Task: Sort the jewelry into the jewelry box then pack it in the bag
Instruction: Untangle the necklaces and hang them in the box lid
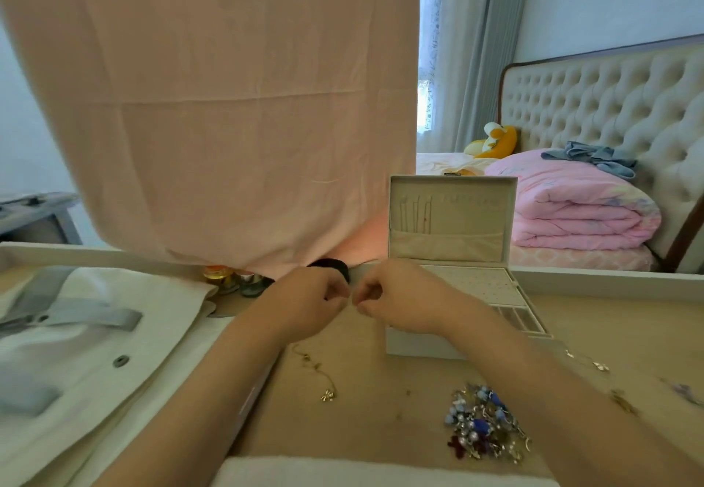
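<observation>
My left hand [310,298] and my right hand [392,302] meet fingertip to fingertip above the table, in front of the open jewelry box [451,220]. Both have curled fingers that pinch a small piece of jewelry between them; it is too fine to make out. The box's lid stands upright with thin necklaces hanging inside, and its white top tray [480,286] lies behind my right hand. A gold chain [318,370] lies on the table under my left forearm. A heap of blue and silver jewelry [482,425] sits near the front. The white bag [114,357] with grey straps lies flat at the left.
Loose gold pieces [598,364] lie on the table right of the box. Small jars [228,279] and a dark round object [331,265] stand at the back edge under a hanging pink cloth [228,105]. A bed with a folded pink quilt [579,212] is behind.
</observation>
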`<state>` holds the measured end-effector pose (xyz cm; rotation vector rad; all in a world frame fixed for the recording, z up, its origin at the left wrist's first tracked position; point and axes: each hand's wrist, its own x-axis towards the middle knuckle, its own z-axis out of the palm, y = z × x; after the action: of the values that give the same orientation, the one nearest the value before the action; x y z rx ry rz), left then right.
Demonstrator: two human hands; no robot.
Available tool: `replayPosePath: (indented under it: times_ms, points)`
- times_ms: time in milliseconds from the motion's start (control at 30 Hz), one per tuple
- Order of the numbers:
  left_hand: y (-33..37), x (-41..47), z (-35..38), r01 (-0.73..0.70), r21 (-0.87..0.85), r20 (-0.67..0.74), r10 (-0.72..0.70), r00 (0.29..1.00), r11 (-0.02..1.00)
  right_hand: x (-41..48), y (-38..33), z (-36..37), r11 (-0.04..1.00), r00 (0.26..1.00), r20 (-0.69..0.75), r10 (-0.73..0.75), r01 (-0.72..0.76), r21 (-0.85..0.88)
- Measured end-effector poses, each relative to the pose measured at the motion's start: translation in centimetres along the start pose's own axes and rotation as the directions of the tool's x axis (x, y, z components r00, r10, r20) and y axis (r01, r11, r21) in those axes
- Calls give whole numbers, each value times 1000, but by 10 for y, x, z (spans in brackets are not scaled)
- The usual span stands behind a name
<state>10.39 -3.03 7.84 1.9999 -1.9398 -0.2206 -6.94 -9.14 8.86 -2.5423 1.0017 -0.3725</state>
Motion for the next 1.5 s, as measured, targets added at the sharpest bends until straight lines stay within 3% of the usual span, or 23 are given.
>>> replayPosePath:
  times_ms: [200,300,433,800,1000,1167,1267,1500]
  points:
    - [-32,-46,23,92,11,128,-92,987,996,-10,-31,55,996,969,231,81,-72,-49]
    - [-40,-51,36,114,41,192,-120,974,993,-8,-32,76,985,963,212,168,-158,-65]
    - [-49,-50,49,55,73,136,-64,989,996,1,-29,95,965,955,158,251,-235,-115]
    - [-68,-28,58,-38,13,162,35,986,999,6,-14,105,976,956,209,205,-183,-122]
    - [-63,-32,62,-43,-79,92,50,995,996,1,-5,97,965,979,113,172,-190,181]
    - [-51,-36,55,37,-391,67,-11,998,919,1,-12,85,881,981,78,177,-193,432]
    - [-38,-38,46,65,-516,88,-23,996,854,-4,-13,69,845,985,57,160,-167,508]
    - [1,-34,22,-16,-572,-6,15,1000,820,-29,6,25,750,993,23,113,-100,654]
